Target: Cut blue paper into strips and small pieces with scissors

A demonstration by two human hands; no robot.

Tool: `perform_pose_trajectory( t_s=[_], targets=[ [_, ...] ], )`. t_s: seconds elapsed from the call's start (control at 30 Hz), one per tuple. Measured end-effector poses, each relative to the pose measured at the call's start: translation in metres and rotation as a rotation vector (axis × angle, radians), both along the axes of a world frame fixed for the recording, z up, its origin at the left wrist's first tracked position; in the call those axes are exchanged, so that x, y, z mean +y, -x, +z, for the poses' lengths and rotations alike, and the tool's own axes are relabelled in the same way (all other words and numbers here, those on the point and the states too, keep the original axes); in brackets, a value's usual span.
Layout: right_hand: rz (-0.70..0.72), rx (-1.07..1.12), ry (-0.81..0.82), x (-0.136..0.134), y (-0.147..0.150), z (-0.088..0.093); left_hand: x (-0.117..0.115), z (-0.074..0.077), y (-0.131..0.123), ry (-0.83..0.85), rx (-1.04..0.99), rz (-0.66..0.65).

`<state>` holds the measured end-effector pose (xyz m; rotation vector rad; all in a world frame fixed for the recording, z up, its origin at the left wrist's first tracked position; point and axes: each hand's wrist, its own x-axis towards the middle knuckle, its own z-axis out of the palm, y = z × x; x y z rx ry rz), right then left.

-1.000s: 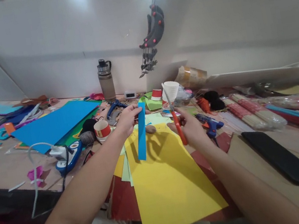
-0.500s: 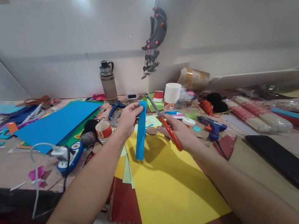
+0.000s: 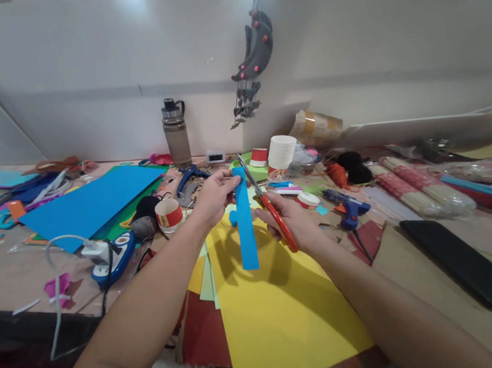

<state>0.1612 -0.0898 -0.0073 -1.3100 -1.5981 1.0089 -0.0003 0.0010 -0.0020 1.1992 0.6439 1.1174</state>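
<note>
Pinched at its top end in my left hand (image 3: pixel 217 194), a blue paper strip (image 3: pixel 245 228) hangs nearly straight down. My right hand (image 3: pixel 292 217) is closed round the red handles of a pair of scissors (image 3: pixel 276 213). The blades point up and away, just right of the strip's upper part, and look closed or almost so; whether they touch the strip I cannot tell. Beneath both hands lies a large yellow sheet (image 3: pixel 289 322). A small blue piece (image 3: pixel 233 218) shows just left of the strip.
Left are a big blue sheet (image 3: pixel 92 201), a power strip (image 3: pixel 114 261) with a white plug, and a paper cup (image 3: pixel 168 213). Right are a glue gun (image 3: pixel 350 207), a black tablet-like slab (image 3: pixel 472 264) and wrapped stick bundles (image 3: pixel 422 184). Stacked cups (image 3: pixel 282 152) and a bottle (image 3: pixel 177 134) stand behind.
The blue strip has swung from a slant to nearly upright, its lower end moving right. The scissors have shifted slightly left and down, staying in my right hand.
</note>
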Motion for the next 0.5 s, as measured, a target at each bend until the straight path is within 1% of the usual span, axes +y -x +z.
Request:
perform_pose_trajectory(
  t_s=[0.17,0.3,0.4,0.5],
  targets=[
    [0.008,0.022,0.034,-0.002,-0.001,-0.004,0.001,0.001,0.001,0.036,-0.012,0.07],
    [0.035,0.108,0.08,-0.003,-0.001,-0.007,0.007,0.0,0.004,0.075,0.019,0.159],
    [0.089,0.137,0.133,-0.006,0.001,-0.002,0.013,-0.004,0.007,0.079,0.043,0.231],
    [0.119,0.15,0.162,-0.008,0.002,0.004,0.016,-0.007,0.007,0.057,0.035,0.237]
  ],
)
